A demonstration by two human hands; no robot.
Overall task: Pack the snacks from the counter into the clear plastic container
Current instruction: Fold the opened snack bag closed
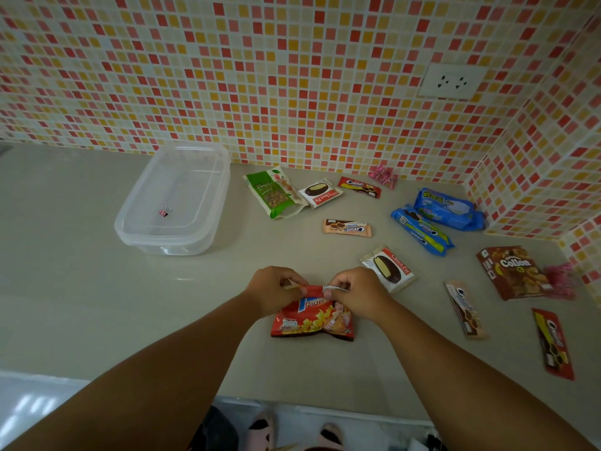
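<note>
Your left hand (273, 289) and right hand (354, 292) both pinch the folded top edge of the red potato snack bag (312, 322), each grip clamped on it, with the bag lying flat on the bench (97, 304) near its front edge. The clear plastic container (175, 200) sits well apart to the left by the tiled wall (292, 76), and a small binder clip (164, 211) shows inside it. A Choco Pie pack (388, 269) lies just beside your right hand. Farther back lie a green nut pouch (274, 192), blue Oreo packs (435, 219) and a brown Collon box (512, 271).
</note>
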